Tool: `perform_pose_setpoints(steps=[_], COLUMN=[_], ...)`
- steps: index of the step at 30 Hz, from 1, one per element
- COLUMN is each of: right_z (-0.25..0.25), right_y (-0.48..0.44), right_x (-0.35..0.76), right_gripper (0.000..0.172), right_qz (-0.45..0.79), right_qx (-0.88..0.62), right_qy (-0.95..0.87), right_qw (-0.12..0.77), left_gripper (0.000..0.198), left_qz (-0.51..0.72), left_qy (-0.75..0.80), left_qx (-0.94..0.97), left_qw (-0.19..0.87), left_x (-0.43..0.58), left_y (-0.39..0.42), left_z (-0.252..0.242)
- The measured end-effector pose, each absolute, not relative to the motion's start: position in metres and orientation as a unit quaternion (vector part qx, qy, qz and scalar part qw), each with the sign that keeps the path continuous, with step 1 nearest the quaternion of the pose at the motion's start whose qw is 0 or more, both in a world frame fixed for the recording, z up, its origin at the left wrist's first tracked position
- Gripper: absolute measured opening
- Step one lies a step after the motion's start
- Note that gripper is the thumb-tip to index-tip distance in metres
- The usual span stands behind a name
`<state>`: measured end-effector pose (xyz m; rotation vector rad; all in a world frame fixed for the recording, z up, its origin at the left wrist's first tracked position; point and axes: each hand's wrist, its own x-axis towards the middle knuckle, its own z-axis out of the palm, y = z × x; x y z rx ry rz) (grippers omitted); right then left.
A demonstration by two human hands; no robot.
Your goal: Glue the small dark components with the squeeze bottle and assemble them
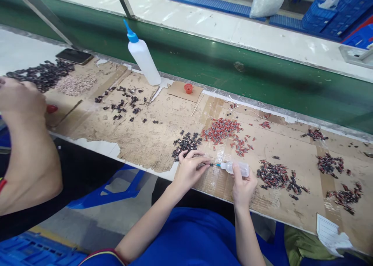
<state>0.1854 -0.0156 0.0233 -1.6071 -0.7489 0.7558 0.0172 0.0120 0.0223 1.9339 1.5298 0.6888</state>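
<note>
My left hand [190,169] pinches a small black part [211,165] between thumb and fingertips, just above the cardboard. In my right hand [244,186] is a small clear squeeze bottle [237,168], lying sideways with its thin teal tip pointing left at the black part. Tip and part are very close; whether they touch I cannot tell. Behind my left hand lies a pile of black parts [186,143]. Beyond both hands is a heap of small red pieces [221,130]. Black-and-red parts [274,174] are piled to the right of my right hand.
A tall white bottle [144,60] with a blue nozzle stands at the back, near a red cap [188,88]. Loose black parts [119,106] lie left. Another person's arm [26,141] reaches in at far left. The green belt [204,64] runs behind; a paper [332,231] hangs over the front edge.
</note>
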Motion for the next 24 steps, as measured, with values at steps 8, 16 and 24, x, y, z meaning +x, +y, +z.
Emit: perform_pose_setpoints(steps=[8, 16, 24], right_z=[0.027, 0.049, 0.032], right_y=[-0.023, 0.006, 0.037], right_x=[0.196, 0.164, 0.145], right_gripper=[0.057, 0.027, 0.024], right_qz=[0.208, -0.039, 0.013], right_qx=[-0.748, -0.720, -0.715], right_qy=[-0.357, -0.600, -0.666], right_qw=[0.519, 0.346, 0.211], left_gripper=[0.015, 0.017, 0.015], left_qz=[0.251, 0.306, 0.452], left_qy=[0.545, 0.547, 0.534], left_qx=[0.764, 0.726, 0.656], left_qw=[0.237, 0.283, 0.281], left_x=[0.020, 0.015, -0.001], left_y=[0.011, 0.008, 0.008], left_z=[0.023, 0.024, 0.032])
